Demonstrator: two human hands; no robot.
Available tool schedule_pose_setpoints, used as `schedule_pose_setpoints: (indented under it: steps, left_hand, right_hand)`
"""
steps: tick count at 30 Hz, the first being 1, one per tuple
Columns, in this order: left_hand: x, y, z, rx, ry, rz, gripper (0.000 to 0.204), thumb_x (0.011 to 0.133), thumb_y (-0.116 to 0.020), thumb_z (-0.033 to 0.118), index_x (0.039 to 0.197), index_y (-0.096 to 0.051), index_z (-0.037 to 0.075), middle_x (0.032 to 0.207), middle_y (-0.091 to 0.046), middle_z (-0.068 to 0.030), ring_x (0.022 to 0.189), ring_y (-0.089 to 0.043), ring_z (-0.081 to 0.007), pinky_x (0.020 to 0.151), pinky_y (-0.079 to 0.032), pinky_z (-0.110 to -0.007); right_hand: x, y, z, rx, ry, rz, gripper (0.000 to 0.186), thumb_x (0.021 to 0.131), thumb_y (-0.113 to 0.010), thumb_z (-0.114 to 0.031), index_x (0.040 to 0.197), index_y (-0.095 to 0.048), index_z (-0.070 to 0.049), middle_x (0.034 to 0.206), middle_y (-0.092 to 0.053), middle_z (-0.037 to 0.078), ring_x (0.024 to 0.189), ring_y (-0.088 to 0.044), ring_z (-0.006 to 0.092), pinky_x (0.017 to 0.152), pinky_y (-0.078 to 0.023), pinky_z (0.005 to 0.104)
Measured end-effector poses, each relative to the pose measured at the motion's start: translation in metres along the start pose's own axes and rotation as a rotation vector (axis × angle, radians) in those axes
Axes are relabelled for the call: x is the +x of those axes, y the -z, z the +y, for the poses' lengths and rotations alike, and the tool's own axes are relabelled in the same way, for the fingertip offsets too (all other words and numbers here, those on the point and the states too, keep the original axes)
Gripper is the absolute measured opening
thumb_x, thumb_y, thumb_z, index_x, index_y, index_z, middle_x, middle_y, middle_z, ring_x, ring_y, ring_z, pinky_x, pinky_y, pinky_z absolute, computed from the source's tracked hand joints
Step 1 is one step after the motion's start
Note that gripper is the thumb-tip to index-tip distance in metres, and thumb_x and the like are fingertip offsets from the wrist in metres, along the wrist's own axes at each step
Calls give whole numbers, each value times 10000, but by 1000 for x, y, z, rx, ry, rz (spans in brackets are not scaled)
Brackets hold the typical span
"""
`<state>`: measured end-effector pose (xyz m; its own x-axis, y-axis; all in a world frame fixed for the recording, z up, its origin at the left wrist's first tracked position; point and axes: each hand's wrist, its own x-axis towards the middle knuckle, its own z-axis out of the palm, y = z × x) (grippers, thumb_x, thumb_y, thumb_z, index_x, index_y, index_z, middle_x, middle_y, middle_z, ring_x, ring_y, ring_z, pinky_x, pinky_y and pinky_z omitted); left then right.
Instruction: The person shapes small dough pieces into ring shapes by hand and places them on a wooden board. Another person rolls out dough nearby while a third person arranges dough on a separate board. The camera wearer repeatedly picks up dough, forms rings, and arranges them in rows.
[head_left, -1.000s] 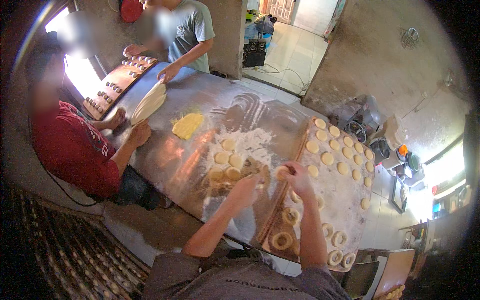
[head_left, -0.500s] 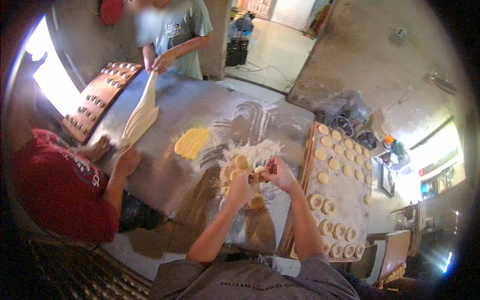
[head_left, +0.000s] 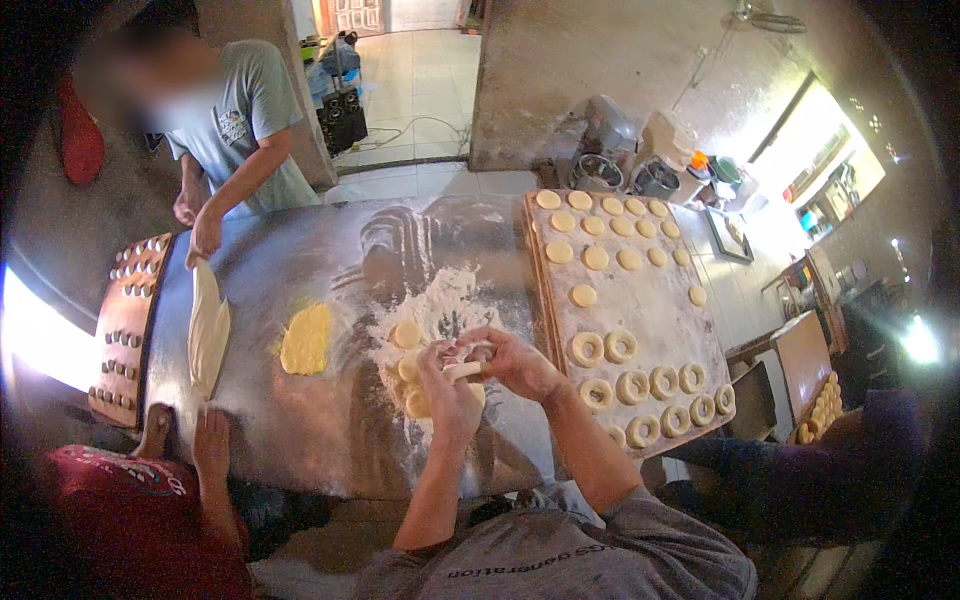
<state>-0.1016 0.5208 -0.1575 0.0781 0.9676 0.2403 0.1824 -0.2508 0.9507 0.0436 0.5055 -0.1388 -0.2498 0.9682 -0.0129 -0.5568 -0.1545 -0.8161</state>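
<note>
Above the floured steel table [head_left: 340, 430], my left hand [head_left: 452, 400] and my right hand [head_left: 512, 366] both grip a pale piece of dough [head_left: 464, 370]. Fingers close around it from either side, hiding much of its shape. Just beyond and left of my left hand, several round dough pieces [head_left: 406, 334] lie on scattered white flour [head_left: 450, 300]. To the right, a wooden board [head_left: 640, 300] bears several flat dough rounds [head_left: 596, 257] in its far rows and dough rings [head_left: 632, 387] in its near rows.
Yellow dough [head_left: 305, 338] lies left of the flour. Two co-workers, one in a grey shirt [head_left: 262, 100], one in a red shirt [head_left: 120, 480], have hands at a long dough strip [head_left: 207, 330]. Another board [head_left: 130, 312] with small pieces is at far left. Buckets [head_left: 598, 172] stand beyond the right board.
The view has swung right, showing more of the ring board. My hands still hold the dough, with my right hand turned over it. The co-workers' long dough has been lowered along the table.
</note>
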Motion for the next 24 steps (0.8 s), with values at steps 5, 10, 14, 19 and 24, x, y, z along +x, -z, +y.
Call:
schedule_pose_setpoints:
  steps: [5, 10, 14, 19, 24]
  left_hand:
    - [-15, -4, 35, -659, 47, -104, 383, 892, -599, 195, 1200, -447, 27, 1008, -502, -93, 896, -510, -169, 816, -422, -323]
    - [-19, -53, 43, 80, -225, 40, 443, 997, -380, 396, 1168, -512, 9, 1027, -587, -201, 837, -617, -334, 759, -461, -405]
    - [-45, -98, 48, 97, -142, -247, 421, 1017, -320, 350, 1190, -490, 7, 1018, -595, -257, 841, -629, -424, 707, -479, -462]
    - [-78, -182, 99, -217, -82, -444, 333, 1034, -333, 280, 1180, -478, 17, 990, -618, -223, 741, -662, -330, 647, -505, -411]
    - [-105, -263, 129, -104, -135, -489, 303, 1040, -331, 267, 1117, -509, 34, 909, -651, -181, 716, -674, -284, 631, -510, -393]
  right_hand:
    - [-22, -19, -25, -778, 84, 217, 541, 972, -432, -470, 1344, -425, -77, 949, -622, 29, 886, -600, 157, 839, -453, 291]
    - [-45, 13, -23, -330, 21, 279, 621, 973, -386, -502, 1474, -288, -149, 1201, -575, 101, 970, -570, 210, 920, -395, 332]
    - [-92, 37, -47, -365, 311, 207, 800, 922, -338, -686, 1481, -276, -117, 838, -576, 63, 665, -500, 79, 564, -409, 235]
    - [-175, 64, -94, -70, 351, 393, 876, 885, -312, -752, 1475, -261, -105, 875, -594, 89, 703, -562, 118, 594, -478, 270]
    - [-243, 105, -133, -780, 1, 620, 960, 841, -310, -795, 1516, -175, -126, 842, -658, 136, 795, -656, 200, 656, -530, 306]
